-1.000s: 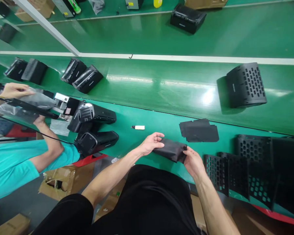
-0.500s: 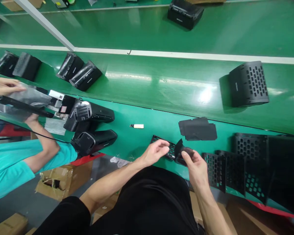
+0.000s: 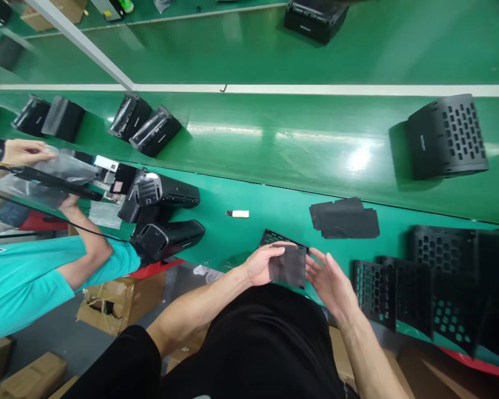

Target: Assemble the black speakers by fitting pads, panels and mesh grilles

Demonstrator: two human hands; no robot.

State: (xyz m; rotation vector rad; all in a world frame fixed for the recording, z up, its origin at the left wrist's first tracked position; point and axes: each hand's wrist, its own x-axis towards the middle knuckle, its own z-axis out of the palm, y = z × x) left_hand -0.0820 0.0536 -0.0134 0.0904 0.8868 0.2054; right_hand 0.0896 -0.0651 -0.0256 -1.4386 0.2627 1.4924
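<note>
My left hand (image 3: pixel 263 263) pinches a thin dark mesh sheet (image 3: pixel 289 267) by its left side, thumb on top. At the sheet's right edge is my right hand (image 3: pixel 326 277), its fingers spread; the fingertips reach close to the edge, and whether they touch it I cannot tell. Beneath and behind the sheet lies a black perforated panel (image 3: pixel 270 237), mostly covered by the sheet and my left hand. Farther back on the green bench rests a small stack of flat black sheets (image 3: pixel 344 218). A small cutter with a pale handle (image 3: pixel 238 214) lies to the left of it.
Black perforated panels (image 3: pixel 374 291) stand in a row on the right. Black housings (image 3: pixel 174 238) sit to the left, beside a co-worker in a teal shirt (image 3: pixel 33 280) holding a plastic bag (image 3: pixel 62 169). A larger black housing (image 3: pixel 447 138) rests on the green line behind.
The mesh sheet, earlier bent up in my right hand, now lies flatter and is held by my left hand. My right hand has opened. The view has shifted slightly left.
</note>
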